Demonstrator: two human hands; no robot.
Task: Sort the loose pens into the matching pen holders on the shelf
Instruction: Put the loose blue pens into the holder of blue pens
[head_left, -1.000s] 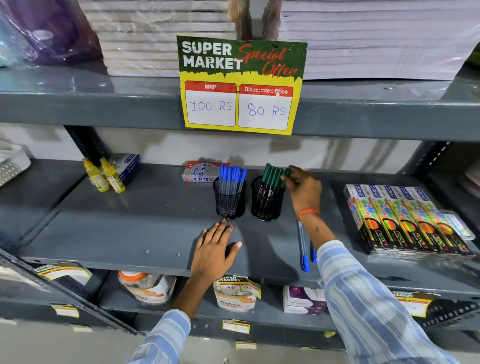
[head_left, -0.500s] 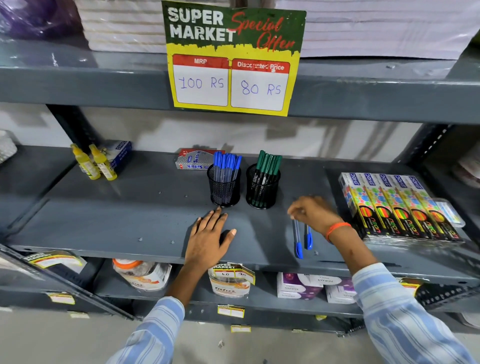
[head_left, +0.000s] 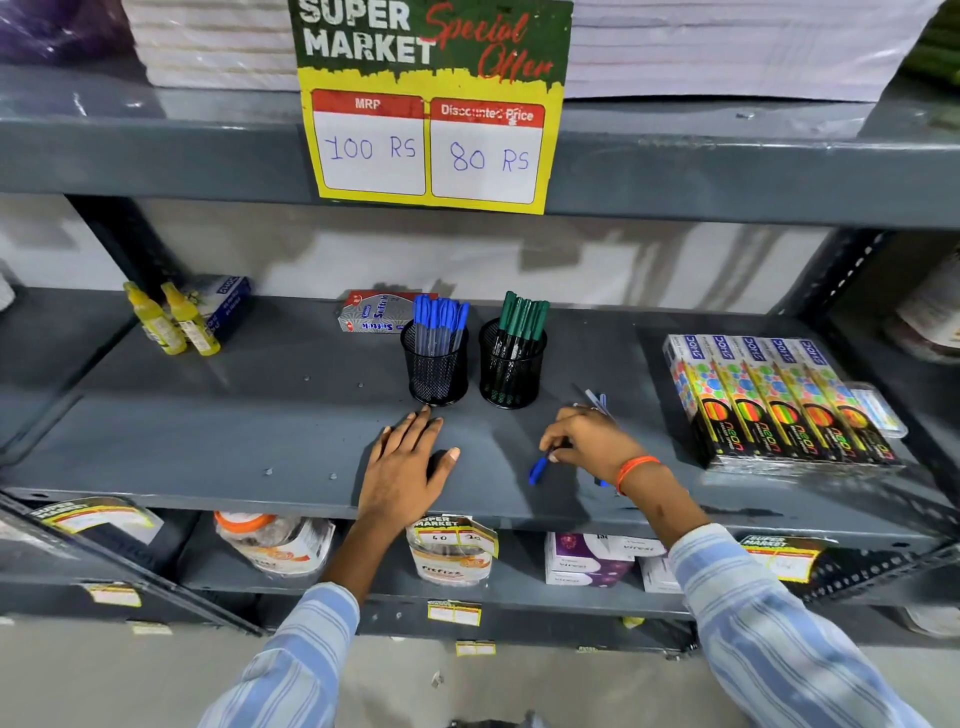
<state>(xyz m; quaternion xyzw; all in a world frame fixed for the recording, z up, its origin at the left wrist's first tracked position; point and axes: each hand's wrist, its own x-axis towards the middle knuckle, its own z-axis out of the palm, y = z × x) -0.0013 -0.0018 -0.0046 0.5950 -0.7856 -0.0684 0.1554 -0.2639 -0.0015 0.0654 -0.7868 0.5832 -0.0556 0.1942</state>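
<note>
At centre frame, the left hand (head_left: 410, 467) is lying flat and spread wide on the shelf (head_left: 218, 431) below the blue-pen holder (head_left: 435, 366). Right of it, the right hand (head_left: 592, 441) is pinching a blue-capped pen (head_left: 540, 467) — possibly two, blurred — below the green-pen holder (head_left: 511, 366).

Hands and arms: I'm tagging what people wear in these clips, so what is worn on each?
Both arms wear long sleeves of a light shirt with blue and white stripes, left sleeve and right sleeve alike. The left hand is bare, with nothing at its wrist. The right hand has an orange band around the wrist. No gloves or watch show.
</note>
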